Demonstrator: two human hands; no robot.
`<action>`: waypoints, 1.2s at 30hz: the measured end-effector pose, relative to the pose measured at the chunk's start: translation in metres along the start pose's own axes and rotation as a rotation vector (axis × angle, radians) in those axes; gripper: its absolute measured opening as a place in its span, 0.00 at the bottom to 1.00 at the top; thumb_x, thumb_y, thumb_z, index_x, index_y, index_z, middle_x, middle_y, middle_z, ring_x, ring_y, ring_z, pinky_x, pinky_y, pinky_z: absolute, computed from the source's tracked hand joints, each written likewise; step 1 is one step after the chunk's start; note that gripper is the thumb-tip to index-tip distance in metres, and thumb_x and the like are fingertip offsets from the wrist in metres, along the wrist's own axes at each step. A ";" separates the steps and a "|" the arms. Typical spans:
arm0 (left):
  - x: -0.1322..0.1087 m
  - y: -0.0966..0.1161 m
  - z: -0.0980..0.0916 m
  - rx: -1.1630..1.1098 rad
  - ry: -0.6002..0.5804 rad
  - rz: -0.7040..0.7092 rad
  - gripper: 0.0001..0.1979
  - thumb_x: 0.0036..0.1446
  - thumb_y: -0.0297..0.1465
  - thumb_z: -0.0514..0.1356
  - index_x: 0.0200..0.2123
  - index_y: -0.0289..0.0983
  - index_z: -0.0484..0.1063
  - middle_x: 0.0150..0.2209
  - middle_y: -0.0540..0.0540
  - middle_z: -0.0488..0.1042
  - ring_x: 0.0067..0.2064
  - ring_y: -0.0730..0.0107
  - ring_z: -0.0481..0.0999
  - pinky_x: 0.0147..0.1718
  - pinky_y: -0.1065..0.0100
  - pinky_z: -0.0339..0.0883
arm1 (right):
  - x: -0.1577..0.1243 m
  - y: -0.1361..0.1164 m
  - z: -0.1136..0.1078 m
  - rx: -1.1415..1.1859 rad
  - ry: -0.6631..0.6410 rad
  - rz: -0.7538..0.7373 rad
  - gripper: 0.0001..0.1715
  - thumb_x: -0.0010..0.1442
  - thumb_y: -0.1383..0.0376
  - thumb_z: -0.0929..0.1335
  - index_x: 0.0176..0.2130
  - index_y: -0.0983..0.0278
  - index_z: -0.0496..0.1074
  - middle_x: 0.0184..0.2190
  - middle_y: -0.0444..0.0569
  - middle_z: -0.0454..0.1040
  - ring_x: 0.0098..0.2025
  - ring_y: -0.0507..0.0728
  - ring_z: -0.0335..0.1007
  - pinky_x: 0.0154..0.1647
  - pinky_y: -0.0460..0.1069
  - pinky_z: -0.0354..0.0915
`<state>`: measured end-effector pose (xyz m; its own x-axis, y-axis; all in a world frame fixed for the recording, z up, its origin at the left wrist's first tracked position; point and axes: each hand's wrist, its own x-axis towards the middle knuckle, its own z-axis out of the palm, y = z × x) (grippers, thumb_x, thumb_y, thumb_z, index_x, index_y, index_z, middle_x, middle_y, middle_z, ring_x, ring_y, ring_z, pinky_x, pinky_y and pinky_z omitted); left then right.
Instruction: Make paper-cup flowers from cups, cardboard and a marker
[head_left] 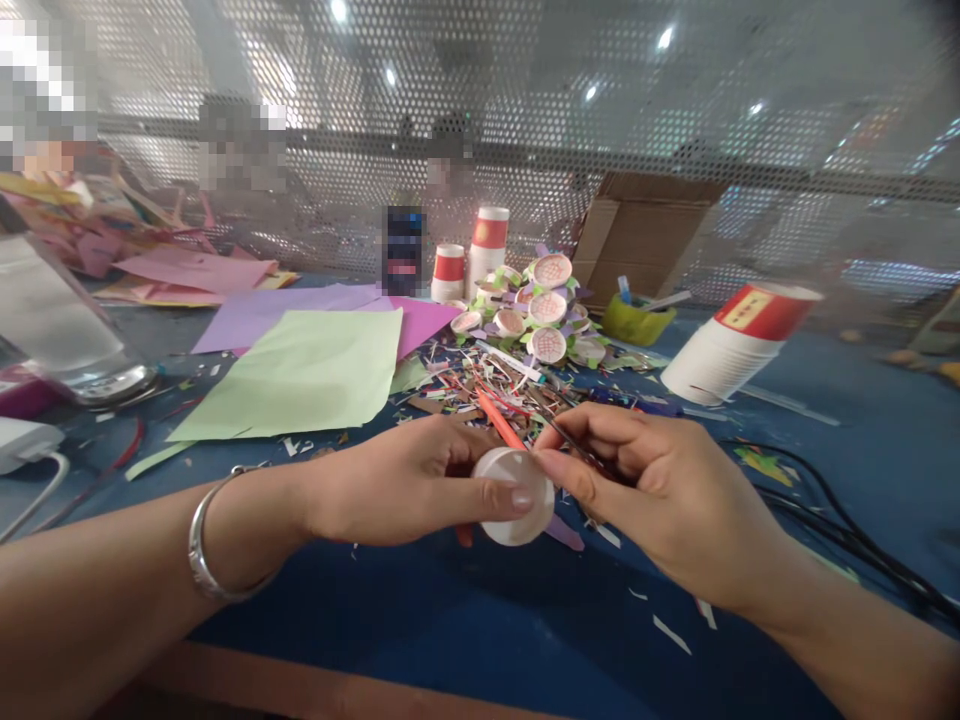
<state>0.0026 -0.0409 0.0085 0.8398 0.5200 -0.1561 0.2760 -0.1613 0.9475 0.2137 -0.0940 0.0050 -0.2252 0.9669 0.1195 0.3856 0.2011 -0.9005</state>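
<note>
A round white paper cup base (517,515) is gripped in my left hand (420,480), with the thumb lying flat across its face. My right hand (637,480) is closed in a pinch at the upper right rim of this base. An orange-red slender thing (501,418) sticks up behind the base, and whether a hand holds it cannot be made out. Close to the right fingers runs a thin dark line, too unclear to name. Beyond both hands lies a heap of paper scraps (457,395) with a white pen (510,360) on it.
Light green paper (300,375) and purple paper (277,315) lie left. Behind stand decorated cup-base discs (547,308), red-and-white paper cups (489,250) and a yellow-green holder (637,322). A tilted cup stack (724,355) and black cables (840,550) are right; a clear glass (67,320) is left.
</note>
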 end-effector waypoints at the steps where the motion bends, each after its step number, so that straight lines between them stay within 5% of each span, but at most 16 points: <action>1: 0.000 -0.001 0.000 0.025 0.006 -0.004 0.14 0.65 0.40 0.59 0.38 0.33 0.75 0.35 0.47 0.72 0.34 0.71 0.71 0.33 0.73 0.69 | 0.000 -0.001 0.000 0.010 -0.004 0.011 0.11 0.61 0.58 0.74 0.33 0.62 0.74 0.24 0.42 0.71 0.23 0.49 0.61 0.21 0.44 0.58; 15: 0.004 -0.009 0.002 -0.089 0.090 0.010 0.09 0.59 0.34 0.63 0.39 0.33 0.76 0.33 0.48 0.74 0.30 0.73 0.73 0.27 0.74 0.72 | 0.005 0.006 -0.004 0.109 -0.065 0.069 0.17 0.60 0.52 0.74 0.36 0.63 0.74 0.21 0.38 0.64 0.19 0.46 0.52 0.16 0.45 0.49; 21: 0.005 -0.008 -0.002 -0.193 0.279 0.058 0.05 0.58 0.30 0.63 0.32 0.34 0.77 0.28 0.50 0.71 0.27 0.77 0.68 0.20 0.79 0.67 | 0.001 0.006 -0.009 -0.052 0.004 -0.022 0.19 0.65 0.50 0.70 0.35 0.63 0.72 0.24 0.40 0.63 0.24 0.48 0.54 0.21 0.45 0.52; 28: 0.006 -0.008 -0.004 -0.228 0.270 0.105 0.07 0.60 0.33 0.63 0.36 0.34 0.77 0.31 0.49 0.73 0.31 0.74 0.70 0.22 0.78 0.70 | -0.001 0.011 -0.007 -0.204 -0.011 -0.049 0.14 0.67 0.52 0.69 0.38 0.61 0.72 0.24 0.38 0.61 0.24 0.48 0.55 0.22 0.45 0.53; 36: 0.002 -0.006 0.000 0.084 0.304 0.026 0.11 0.63 0.38 0.60 0.38 0.36 0.75 0.30 0.51 0.74 0.28 0.74 0.73 0.20 0.76 0.68 | 0.000 0.008 -0.004 -0.148 -0.004 -0.023 0.15 0.66 0.52 0.69 0.37 0.61 0.71 0.24 0.38 0.62 0.24 0.48 0.56 0.22 0.44 0.55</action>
<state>0.0031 -0.0389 0.0021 0.6724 0.7396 -0.0295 0.3042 -0.2399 0.9219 0.2208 -0.0913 -0.0004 -0.2390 0.9612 0.1374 0.5081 0.2444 -0.8259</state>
